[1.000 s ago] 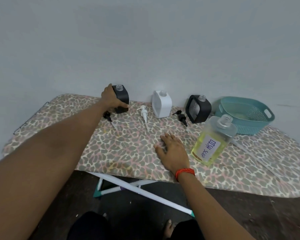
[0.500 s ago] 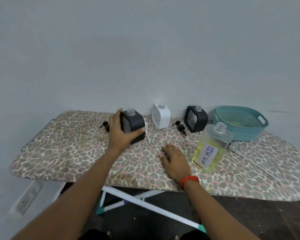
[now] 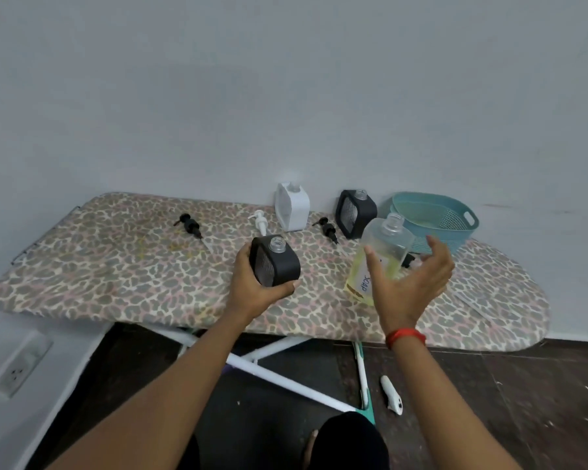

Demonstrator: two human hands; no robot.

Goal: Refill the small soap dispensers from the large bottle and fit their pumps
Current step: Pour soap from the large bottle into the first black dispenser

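My left hand (image 3: 252,286) grips a small black dispenser (image 3: 275,260) with an open clear neck, near the board's front edge. My right hand (image 3: 409,278) is raised with fingers spread beside the large clear bottle (image 3: 384,251) of yellow soap, just short of touching it. The bottle stands uncapped and bears a white label. A white dispenser (image 3: 292,206) and a second black dispenser (image 3: 355,213) stand by the wall. Loose on the cover lie a black pump (image 3: 190,226), a white pump (image 3: 261,222) and another black pump (image 3: 328,229).
Everything stands on an ironing board (image 3: 116,266) with a leopard-print cover, set against a grey wall. A teal basket (image 3: 435,218) sits at the back right. On the dark floor lies a small white object (image 3: 391,395). A wall socket (image 3: 16,369) is low on the left.
My left hand has carried the black dispenser from the back of the board towards the front. My right hand has lifted off the cover and moved right, up to the large bottle.
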